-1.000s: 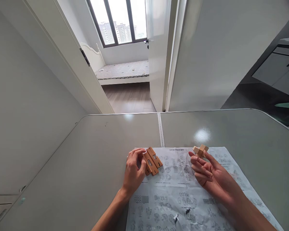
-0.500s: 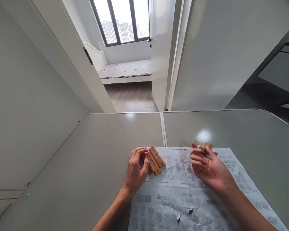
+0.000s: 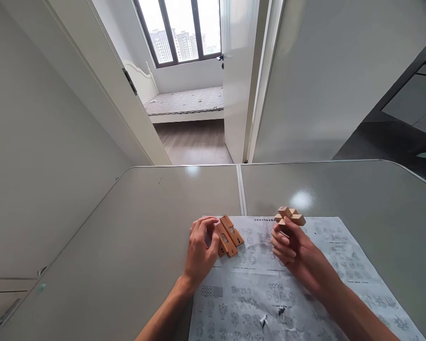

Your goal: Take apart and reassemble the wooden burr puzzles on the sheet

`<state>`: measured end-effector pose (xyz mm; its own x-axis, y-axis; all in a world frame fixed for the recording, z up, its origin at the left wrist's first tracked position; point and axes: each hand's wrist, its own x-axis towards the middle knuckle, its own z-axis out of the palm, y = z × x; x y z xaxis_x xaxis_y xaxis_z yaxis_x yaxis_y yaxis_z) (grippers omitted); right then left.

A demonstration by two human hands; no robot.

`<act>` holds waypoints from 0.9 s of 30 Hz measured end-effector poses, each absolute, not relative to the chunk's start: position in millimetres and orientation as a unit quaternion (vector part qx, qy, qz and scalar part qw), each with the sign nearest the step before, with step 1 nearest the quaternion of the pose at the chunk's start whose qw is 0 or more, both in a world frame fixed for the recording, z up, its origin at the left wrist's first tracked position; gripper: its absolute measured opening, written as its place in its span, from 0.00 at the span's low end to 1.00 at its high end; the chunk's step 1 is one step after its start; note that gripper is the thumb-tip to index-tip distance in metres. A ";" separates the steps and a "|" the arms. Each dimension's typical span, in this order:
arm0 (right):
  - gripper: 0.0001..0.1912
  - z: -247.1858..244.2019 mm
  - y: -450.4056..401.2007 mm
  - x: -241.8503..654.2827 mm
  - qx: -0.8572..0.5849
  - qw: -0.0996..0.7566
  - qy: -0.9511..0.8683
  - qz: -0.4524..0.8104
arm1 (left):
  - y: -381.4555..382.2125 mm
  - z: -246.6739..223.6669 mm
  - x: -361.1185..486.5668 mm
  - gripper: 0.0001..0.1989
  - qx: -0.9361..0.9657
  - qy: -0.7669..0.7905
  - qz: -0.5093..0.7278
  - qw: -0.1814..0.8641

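Observation:
My right hand (image 3: pixel 294 248) pinches a light wooden interlocking burr piece (image 3: pixel 290 217), raised over the top edge of a printed paper sheet (image 3: pixel 248 289). My left hand (image 3: pixel 202 246) rests at the sheet's upper left corner, fingers curled beside several darker flat wooden pieces. Of these, one marked 3 (image 3: pixel 231 230) lies furthest right, one marked 1 (image 3: pixel 226 240) sits next to it, and one marked 2 (image 3: pixel 221 251) is partly hidden. Whether the left fingers grip a piece cannot be made out.
The grey table (image 3: pixel 156 222) has a pale seam (image 3: pixel 241 189) running down its middle. Beyond its far edge are an open door (image 3: pixel 238 85), a bed (image 3: pixel 188 102) and a window. A wall stands along the left.
My right hand has moved a little left and turned, so the light wooden piece now shows upright above the fingertips. My left hand and the numbered pieces have stayed in place.

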<state>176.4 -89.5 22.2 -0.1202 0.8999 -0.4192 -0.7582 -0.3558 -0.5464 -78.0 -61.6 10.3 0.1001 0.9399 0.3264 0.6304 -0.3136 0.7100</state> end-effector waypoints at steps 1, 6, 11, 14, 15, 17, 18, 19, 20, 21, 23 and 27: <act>0.15 22.6 -92.2 173.1 -0.396 0.534 -0.151 0.731 | -62.0 10.5 -77.8 0.11 0.715 0.548 0.386 0.198; 0.26 26.8 -101.2 158.9 -0.494 0.435 -0.362 0.660 | -66.2 13.4 -75.7 0.11 0.733 0.505 0.423 0.170; 0.28 15.4 -104.5 147.9 -0.490 0.376 -0.481 0.622 | -73.4 16.9 -74.3 0.11 0.770 0.409 0.462 0.162; 0.29 6.3 -107.3 143.0 -0.479 0.362 -0.537 0.592 | -78.0 18.8 -73.0 0.12 0.776 0.370 0.469 0.205; 0.28 4.9 -108.2 141.8 -0.474 0.358 -0.553 0.584 | -79.5 19.3 -72.3 0.12 0.773 0.363 0.468 0.227; 0.25 4.6 -109.4 139.9 -0.458 0.356 -0.581 0.571 | -82.3 19.9 -70.5 0.14 0.764 0.349 0.467 0.276; 0.23 5.4 -109.6 139.2 -0.448 0.358 -0.595 0.563 | -83.7 19.9 -69.4 0.17 0.760 0.342 0.464 0.301; 0.21 6.4 -109.7 138.7 -0.437 0.363 -0.609 0.554 | -85.0 19.7 -68.3 0.20 0.756 0.334 0.461 0.322; 0.18 7.1 -109.7 138.3 -0.425 0.368 -0.624 0.543 | -86.1 19.2 -67.2 0.23 0.755 0.327 0.456 0.339; 0.16 7.5 -109.7 138.1 -0.414 0.373 -0.638 0.532 | -87.0 18.6 -66.2 0.26 0.756 0.321 0.450 0.350; 0.13 6.4 -109.9 138.0 -0.397 0.377 -0.661 0.513 | -88.4 17.4 -64.7 0.33 0.761 0.318 0.434 0.364; 0.10 -1.6 -111.9 138.0 -0.382 0.373 -0.696 0.480 | -88.6 16.3 -63.3 0.41 0.772 0.322 0.392 0.383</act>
